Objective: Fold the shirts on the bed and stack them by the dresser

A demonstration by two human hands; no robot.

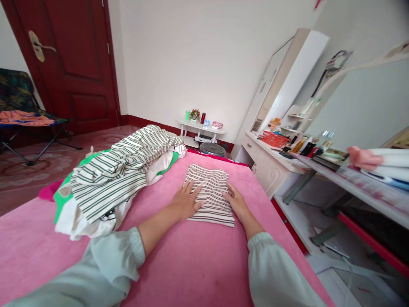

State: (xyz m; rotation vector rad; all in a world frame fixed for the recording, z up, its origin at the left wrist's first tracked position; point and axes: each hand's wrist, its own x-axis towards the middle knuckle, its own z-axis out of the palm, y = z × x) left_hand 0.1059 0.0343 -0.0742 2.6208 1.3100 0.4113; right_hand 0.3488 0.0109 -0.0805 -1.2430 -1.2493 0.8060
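A striped garment point(211, 198), white with thin dark lines, lies folded into a small flat rectangle on the pink bed cover point(191, 264). My left hand point(187, 201) rests on its left side with fingers spread. At the right edge of the cloth is my right hand point(237, 202), thumb and fingers apart and touching the fabric; the tips of some fingers are hidden. To the left sits a loose heap of clothes, topped by a white garment with green stripes point(128, 162). White cloth point(75, 219) and green cloth point(60, 202) show beneath it.
A dressing table point(265, 160) with a red basket point(274, 138) and bottles stands at right, beside a glass shelf. A low white table point(200, 125) holds small items near the far wall. At left, a folding chair point(22, 102) stands by the red door point(70, 64).
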